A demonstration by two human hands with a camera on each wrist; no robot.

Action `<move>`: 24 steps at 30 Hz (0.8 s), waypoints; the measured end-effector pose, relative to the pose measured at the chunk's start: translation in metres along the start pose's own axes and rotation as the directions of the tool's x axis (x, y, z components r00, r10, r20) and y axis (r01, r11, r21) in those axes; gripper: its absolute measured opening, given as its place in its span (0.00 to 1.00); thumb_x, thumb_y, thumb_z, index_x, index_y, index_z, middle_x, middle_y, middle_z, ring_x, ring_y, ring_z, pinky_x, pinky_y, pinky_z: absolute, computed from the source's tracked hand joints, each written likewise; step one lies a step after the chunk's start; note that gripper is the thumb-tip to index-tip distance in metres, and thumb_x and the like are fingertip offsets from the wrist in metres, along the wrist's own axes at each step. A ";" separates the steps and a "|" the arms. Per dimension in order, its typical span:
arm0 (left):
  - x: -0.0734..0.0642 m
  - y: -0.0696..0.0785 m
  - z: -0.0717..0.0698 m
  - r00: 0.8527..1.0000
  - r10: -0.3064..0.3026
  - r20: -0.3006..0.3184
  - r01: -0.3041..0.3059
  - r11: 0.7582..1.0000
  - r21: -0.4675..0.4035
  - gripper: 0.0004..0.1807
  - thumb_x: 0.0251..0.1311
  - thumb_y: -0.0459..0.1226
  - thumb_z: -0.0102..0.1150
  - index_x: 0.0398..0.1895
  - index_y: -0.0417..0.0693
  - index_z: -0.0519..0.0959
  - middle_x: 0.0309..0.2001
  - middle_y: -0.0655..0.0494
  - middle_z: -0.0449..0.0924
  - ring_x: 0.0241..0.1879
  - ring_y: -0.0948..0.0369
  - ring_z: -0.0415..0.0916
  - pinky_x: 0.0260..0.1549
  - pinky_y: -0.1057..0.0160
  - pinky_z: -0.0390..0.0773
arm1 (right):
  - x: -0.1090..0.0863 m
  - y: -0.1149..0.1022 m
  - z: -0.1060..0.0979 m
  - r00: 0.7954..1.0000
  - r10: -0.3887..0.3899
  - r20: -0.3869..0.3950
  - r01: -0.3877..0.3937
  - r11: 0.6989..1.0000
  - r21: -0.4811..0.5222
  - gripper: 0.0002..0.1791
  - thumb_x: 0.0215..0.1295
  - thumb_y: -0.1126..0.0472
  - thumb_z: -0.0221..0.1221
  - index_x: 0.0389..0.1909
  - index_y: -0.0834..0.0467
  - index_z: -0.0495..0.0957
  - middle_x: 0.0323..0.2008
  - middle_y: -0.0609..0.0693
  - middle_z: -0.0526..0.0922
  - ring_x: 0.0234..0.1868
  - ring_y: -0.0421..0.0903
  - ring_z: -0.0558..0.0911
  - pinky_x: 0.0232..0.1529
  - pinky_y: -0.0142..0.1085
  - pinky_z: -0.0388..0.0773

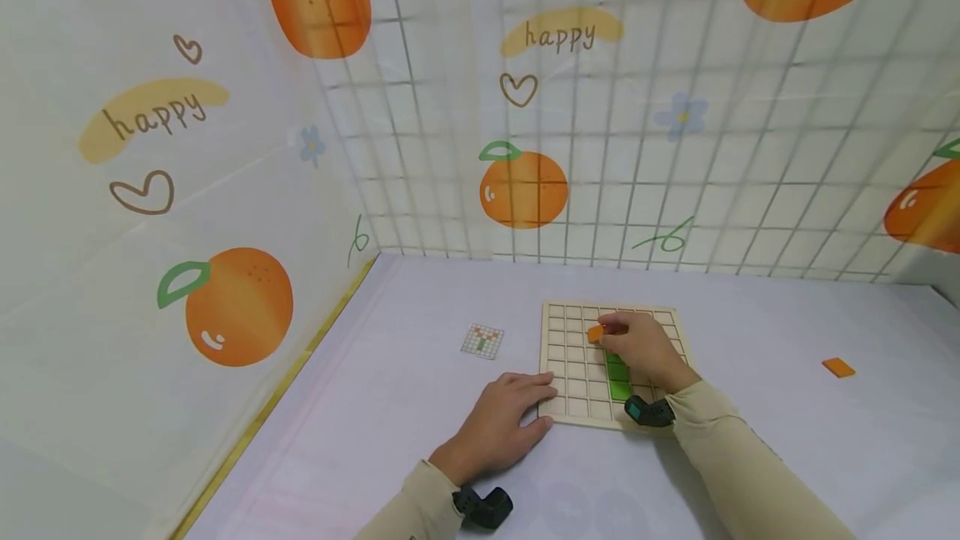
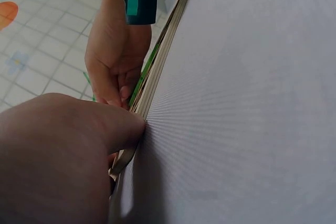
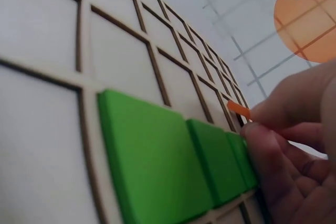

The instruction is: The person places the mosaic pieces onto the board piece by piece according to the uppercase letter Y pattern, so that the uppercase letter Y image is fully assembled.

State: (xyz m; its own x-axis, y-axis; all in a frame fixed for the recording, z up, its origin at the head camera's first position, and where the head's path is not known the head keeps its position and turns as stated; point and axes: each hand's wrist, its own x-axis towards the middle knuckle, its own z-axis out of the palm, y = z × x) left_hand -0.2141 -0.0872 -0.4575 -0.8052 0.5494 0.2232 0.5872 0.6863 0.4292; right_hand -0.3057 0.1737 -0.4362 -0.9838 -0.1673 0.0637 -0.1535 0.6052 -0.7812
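A wooden grid board (image 1: 557, 361) lies flat on the table. My right hand (image 1: 643, 348) is over its upper middle, pinching an orange tile (image 1: 596, 333) between thumb and fingers. In the right wrist view that tile (image 3: 238, 109) is tilted at the far end of a row of green tiles (image 3: 152, 156) set in neighbouring cells. Part of the green row (image 1: 618, 377) is hidden by the right hand in the head view. My left hand (image 1: 510, 422) rests at the board's left edge, its fingertips and thumb touching it.
A small pattern card (image 1: 483, 341) with coloured squares lies left of the board. Another orange tile (image 1: 838, 367) lies far to the right. A printed curtain (image 1: 450, 107) rises behind the table and on the left. Each wrist wears a black camera.
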 end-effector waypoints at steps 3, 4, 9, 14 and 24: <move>-0.001 0.000 0.000 1.000 -0.002 0.003 0.002 1.000 0.003 0.22 0.71 0.46 0.55 0.65 0.54 0.77 0.71 0.64 0.68 0.67 0.61 0.65 0.65 0.51 0.67 | -0.001 0.000 0.000 1.000 0.003 0.004 -0.003 1.000 -0.001 0.23 0.65 0.64 0.60 0.61 0.67 0.77 0.50 0.60 0.83 0.48 0.54 0.80 0.45 0.42 0.78; -0.001 0.000 0.000 1.000 -0.002 0.003 0.002 1.000 0.004 0.22 0.71 0.46 0.55 0.65 0.54 0.77 0.71 0.64 0.68 0.67 0.60 0.65 0.64 0.51 0.67 | -0.001 0.000 0.000 1.000 -0.001 0.005 0.001 1.000 -0.001 0.23 0.65 0.64 0.60 0.61 0.67 0.77 0.50 0.60 0.83 0.48 0.54 0.80 0.46 0.43 0.79; -0.001 0.000 0.000 1.000 0.004 -0.005 -0.004 1.000 0.012 0.22 0.71 0.46 0.55 0.65 0.54 0.77 0.71 0.64 0.68 0.67 0.61 0.65 0.64 0.51 0.67 | -0.001 0.001 0.001 1.000 -0.026 -0.003 0.026 1.000 -0.017 0.22 0.65 0.64 0.61 0.59 0.67 0.78 0.49 0.59 0.84 0.48 0.53 0.81 0.47 0.44 0.79; -0.001 0.000 0.001 1.000 0.001 -0.001 -0.001 1.000 0.014 0.22 0.71 0.46 0.54 0.65 0.54 0.77 0.71 0.64 0.68 0.67 0.61 0.65 0.64 0.51 0.67 | 0.001 0.004 0.000 0.999 -0.040 0.002 0.040 0.998 -0.039 0.20 0.66 0.64 0.61 0.57 0.67 0.79 0.48 0.58 0.84 0.47 0.52 0.81 0.48 0.46 0.79; 0.001 0.002 0.001 1.000 0.014 -0.023 -0.014 1.000 0.024 0.21 0.70 0.44 0.55 0.64 0.52 0.78 0.70 0.63 0.69 0.66 0.60 0.66 0.63 0.51 0.67 | 0.000 0.004 -0.002 0.996 -0.086 0.022 0.088 0.992 -0.096 0.19 0.67 0.64 0.60 0.56 0.67 0.80 0.48 0.59 0.85 0.48 0.54 0.82 0.48 0.48 0.80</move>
State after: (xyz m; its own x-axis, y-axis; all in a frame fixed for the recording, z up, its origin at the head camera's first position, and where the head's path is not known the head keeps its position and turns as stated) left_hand -0.2133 -0.0849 -0.4571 -0.7983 0.5484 0.2490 0.6002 0.6896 0.4052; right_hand -0.3069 0.1776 -0.4382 -0.9647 -0.2359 0.1171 -0.2475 0.6599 -0.7094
